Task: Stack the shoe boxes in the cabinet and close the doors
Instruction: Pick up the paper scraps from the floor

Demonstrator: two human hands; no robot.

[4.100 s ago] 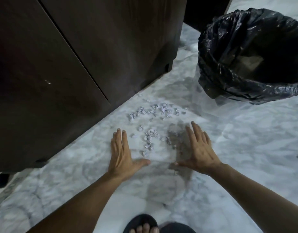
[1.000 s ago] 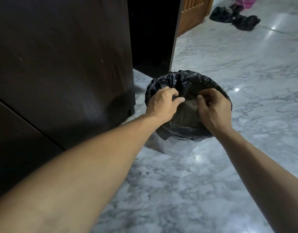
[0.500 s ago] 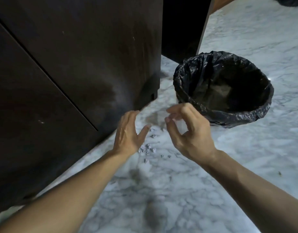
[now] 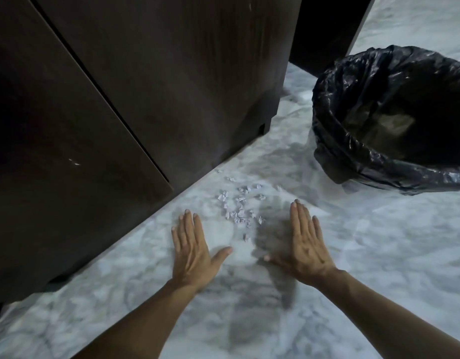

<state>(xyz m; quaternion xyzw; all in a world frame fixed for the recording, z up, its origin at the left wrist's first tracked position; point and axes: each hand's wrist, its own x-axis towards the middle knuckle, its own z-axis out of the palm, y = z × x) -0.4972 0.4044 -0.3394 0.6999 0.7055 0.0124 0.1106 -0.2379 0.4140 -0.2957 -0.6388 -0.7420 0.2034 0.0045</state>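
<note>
In the lower middle of the frame, our left hand (image 4: 191, 251) and right hand (image 4: 305, 246) lay flat and spread on the marble floor (image 4: 379, 255), palms down, grasping nothing, one on each side of a scatter of small crumpled paper bits (image 4: 239, 207). The cabinet (image 4: 146, 86) filled the upper left, its two dark doors (image 4: 55, 151) looking shut, the seam between them running from the top left down toward the frame's centre; no shoe boxes were in view, so we could not tell whether they were stacked inside. The cabinet's long lower edge ran diagonally from lower left to upper right, its front facing toward the lower right. The bin with a black liner (image 4: 389, 117) stood at the upper right, apart from the scraps. We judged that sweeping the hands together might push bits under the cabinet's lower edge, since the farthest ones lay just beside it, or scatter them wider because they looked so light. A fast scoop toward the bin might also drop pieces on the way.
</note>
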